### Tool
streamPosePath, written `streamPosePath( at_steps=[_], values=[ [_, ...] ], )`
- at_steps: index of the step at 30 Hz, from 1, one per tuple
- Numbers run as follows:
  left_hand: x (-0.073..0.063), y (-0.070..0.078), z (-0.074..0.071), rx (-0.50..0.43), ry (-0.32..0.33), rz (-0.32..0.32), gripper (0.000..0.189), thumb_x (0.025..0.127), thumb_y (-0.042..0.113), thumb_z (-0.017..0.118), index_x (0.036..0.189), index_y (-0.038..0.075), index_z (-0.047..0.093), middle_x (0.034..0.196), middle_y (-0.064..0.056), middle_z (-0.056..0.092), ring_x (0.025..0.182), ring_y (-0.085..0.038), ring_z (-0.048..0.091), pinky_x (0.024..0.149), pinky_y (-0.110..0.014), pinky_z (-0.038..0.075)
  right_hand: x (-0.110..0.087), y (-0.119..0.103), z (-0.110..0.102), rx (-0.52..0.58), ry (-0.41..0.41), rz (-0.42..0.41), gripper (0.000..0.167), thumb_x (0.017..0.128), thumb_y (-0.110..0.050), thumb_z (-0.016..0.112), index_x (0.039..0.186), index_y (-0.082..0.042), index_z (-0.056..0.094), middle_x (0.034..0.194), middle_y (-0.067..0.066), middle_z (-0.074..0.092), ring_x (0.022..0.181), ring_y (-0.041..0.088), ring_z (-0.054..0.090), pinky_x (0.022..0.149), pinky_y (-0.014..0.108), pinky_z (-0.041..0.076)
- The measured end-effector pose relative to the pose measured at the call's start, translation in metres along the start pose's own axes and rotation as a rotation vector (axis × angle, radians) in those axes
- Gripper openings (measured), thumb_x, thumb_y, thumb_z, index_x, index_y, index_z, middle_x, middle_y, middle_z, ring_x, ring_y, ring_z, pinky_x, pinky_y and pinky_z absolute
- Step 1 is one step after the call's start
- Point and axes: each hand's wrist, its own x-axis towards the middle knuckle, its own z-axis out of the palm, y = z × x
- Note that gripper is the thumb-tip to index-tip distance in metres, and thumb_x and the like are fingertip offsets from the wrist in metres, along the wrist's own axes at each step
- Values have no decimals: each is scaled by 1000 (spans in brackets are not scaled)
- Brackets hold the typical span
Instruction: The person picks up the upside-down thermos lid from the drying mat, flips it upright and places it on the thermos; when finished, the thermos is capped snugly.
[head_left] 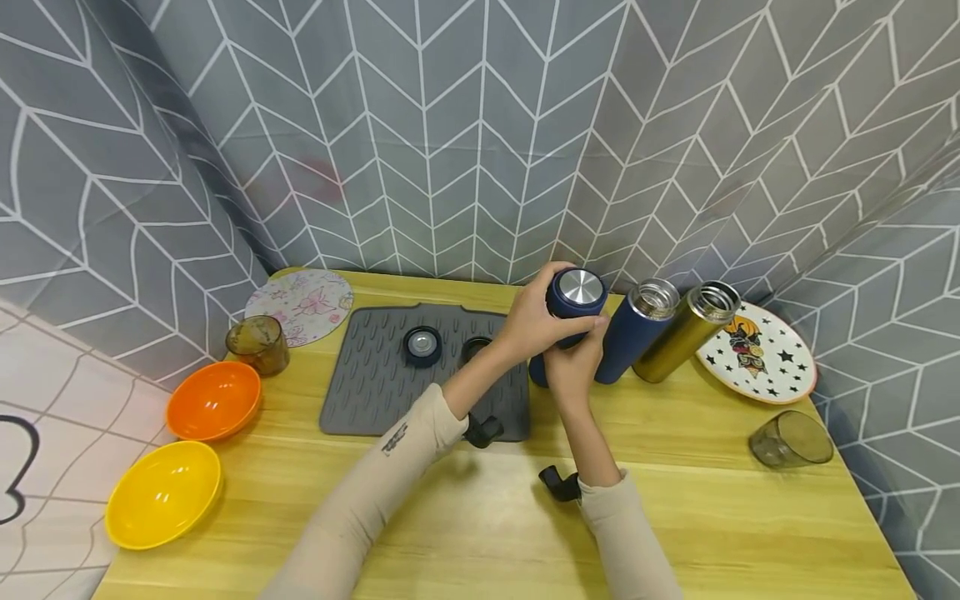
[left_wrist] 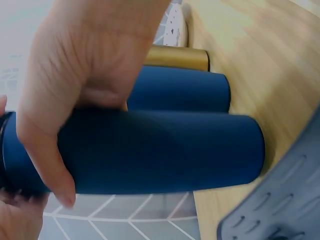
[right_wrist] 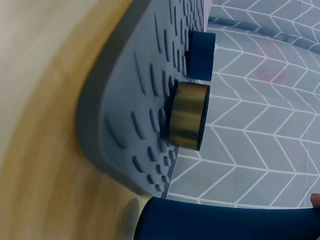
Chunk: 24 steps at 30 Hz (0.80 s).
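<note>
the left hand (head_left: 536,317) is curling round the steel-topped lid (head_left: 581,287), while the right hand (head_left: 572,367) is wrapping the upper body of the blue bottle (left_wrist: 165,150) just below it. this bottle is sitting near the right edge of the grey mat (head_left: 367,392), left of a lidless blue flask (head_left: 628,337) and a lidless gold flask (head_left: 681,335); whether its base is pressing on the wooden surface (head_left: 697,450) or hanging just above, i cannot tell

what could be going wrong from here – if the lid is being twisted while the right hand is gripping too loosely, the smooth body would probably be spinning along with it. a sideways push to the right could be knocking the lidless blue flask, since it is standing just beside, and that one might be tipping into the gold. if the lid is riding at a slant, its thread could be jamming; how it is seating is hidden by the fingers

the blue bottle is pointing lid end up, base down, its long axis running close to vertical – it is lying sideways in the left wrist view only because that camera is turning the scene
</note>
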Motion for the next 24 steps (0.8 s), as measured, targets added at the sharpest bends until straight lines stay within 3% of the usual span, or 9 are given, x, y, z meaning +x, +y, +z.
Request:
streamPosePath(
  at_steps=[7,11,14,17,19,21,24],
  values=[
    [-2,-9,-9,38,-117,13,72,80,20,81,142,10,48,135,-10,47,118,-23,54,100,-38,47,-9,8,-3,26,-46,-48,73,78,13,72,140,5,35,133,27,52,122,40,53,105,53,41],
    [0,-8,-9,-9,-185,42,78,82,14,72,151,9,34,141,-15,43,124,-27,50,101,-39,47,-11,9,-5,7,-37,-58,74,79,10,74,141,5,33,134,26,52,122,39,54,103,51,43],
    [-1,-7,0,-32,-156,60,90,81,15,75,155,13,23,146,-16,39,129,-26,46,105,-38,45,-10,9,-6,-52,-5,-39,62,81,4,73,133,7,40,121,25,57,106,34,59,92,42,47],
    [-3,-9,9,-5,-53,76,92,77,20,84,150,11,29,143,-15,40,129,-24,46,106,-34,43,-11,-4,-7,-36,1,-24,55,82,6,69,130,9,42,119,28,56,104,35,57,92,41,46],
    [-3,-10,10,-26,-18,75,84,77,18,84,144,8,36,139,-16,44,124,-25,49,106,-34,43,-13,-15,-7,-19,1,-21,56,80,10,67,130,10,41,120,29,55,107,38,56,95,43,44],
    [-2,-11,8,-84,-48,97,72,80,10,74,142,3,37,141,-18,46,125,-28,50,108,-34,42,-14,-24,-7,17,-2,-11,64,80,13,67,135,12,36,128,31,52,116,41,54,98,46,43],
    [-1,-10,6,-133,-112,89,76,81,10,72,147,5,34,147,-17,39,129,-27,47,109,-33,40,-13,-16,-7,-16,17,-28,63,81,10,69,135,12,37,128,31,54,114,42,55,95,46,44]
  ],
)
